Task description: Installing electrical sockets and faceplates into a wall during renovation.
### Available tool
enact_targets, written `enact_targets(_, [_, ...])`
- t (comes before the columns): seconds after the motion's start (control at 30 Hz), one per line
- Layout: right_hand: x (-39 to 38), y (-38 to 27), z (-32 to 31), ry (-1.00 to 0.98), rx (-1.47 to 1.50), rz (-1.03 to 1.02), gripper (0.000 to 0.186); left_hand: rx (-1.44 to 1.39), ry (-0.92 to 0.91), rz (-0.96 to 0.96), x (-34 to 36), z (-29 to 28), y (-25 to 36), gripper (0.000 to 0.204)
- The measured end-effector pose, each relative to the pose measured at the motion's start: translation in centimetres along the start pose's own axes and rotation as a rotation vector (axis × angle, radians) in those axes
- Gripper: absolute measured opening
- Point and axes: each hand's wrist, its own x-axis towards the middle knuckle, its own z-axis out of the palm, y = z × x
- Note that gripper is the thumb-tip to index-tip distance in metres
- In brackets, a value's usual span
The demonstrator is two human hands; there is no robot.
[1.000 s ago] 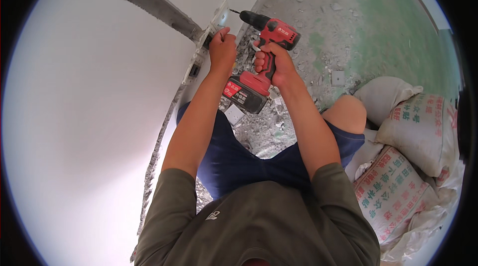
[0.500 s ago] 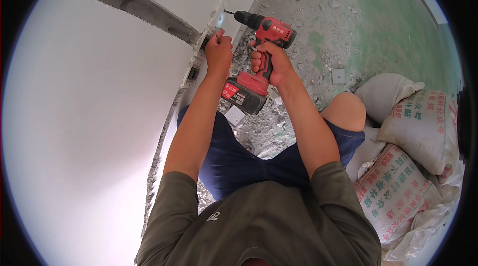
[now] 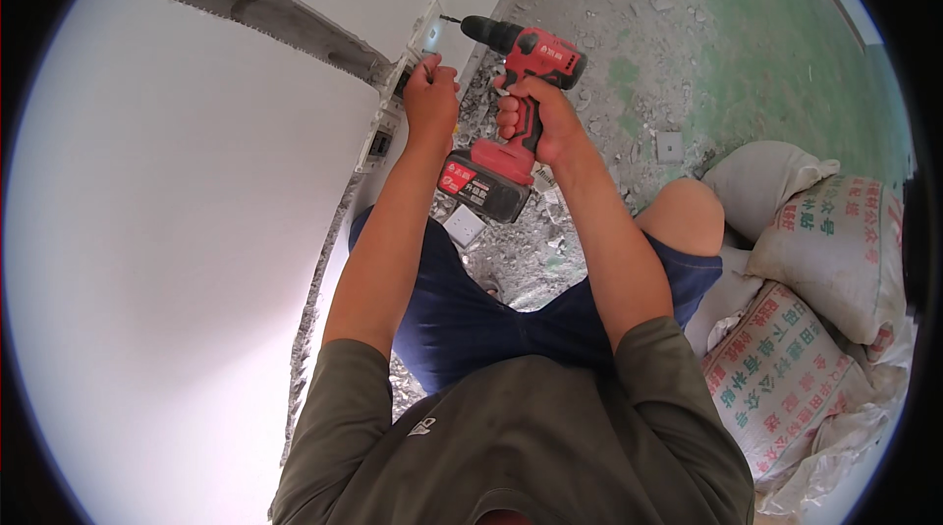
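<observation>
Your right grip (image 3: 550,122) wraps the probably heavy, stiff cordless drill (image 3: 547,56) by its handle (image 3: 530,122), sensibly; your left grip (image 3: 430,103) curls, contents unclear.

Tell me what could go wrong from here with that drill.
The drill bit points at the white wall fitting close beyond the left grip; a slip might injure it. Only the right grip holds the cordless drill, so it could twist if the bit catches. The white socket plate, lying amid rubble, might get stepped on.
</observation>
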Motion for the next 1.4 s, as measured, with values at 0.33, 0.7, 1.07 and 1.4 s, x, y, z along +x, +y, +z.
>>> enact_targets(0.33, [0.5, -1.2, -0.6, -0.030, 0.140, 0.112, 0.016, 0.024, 0.011, -0.010, -0.2, -0.1, 0.3, 0.041])
enact_targets(0.7, [0.1, -1.4, -0.5, 0.025, 0.042, 0.049, 0.015, -0.045, 0.027, 0.005, 0.7, -0.5, 0.1, 0.043])
enact_targets(1.07, [-0.2, -1.2, -0.8, 0.040, 0.037, 0.013, 0.020, -0.070, -0.009, -0.031, 1.1, -0.3, 0.2, 0.041])
enact_targets(1.4, [-0.4, -1.1, -1.7, 0.082, 0.058, -0.070, 0.026, -0.208, -0.079, -0.115, 1.5, -0.3, -0.2, 0.043])
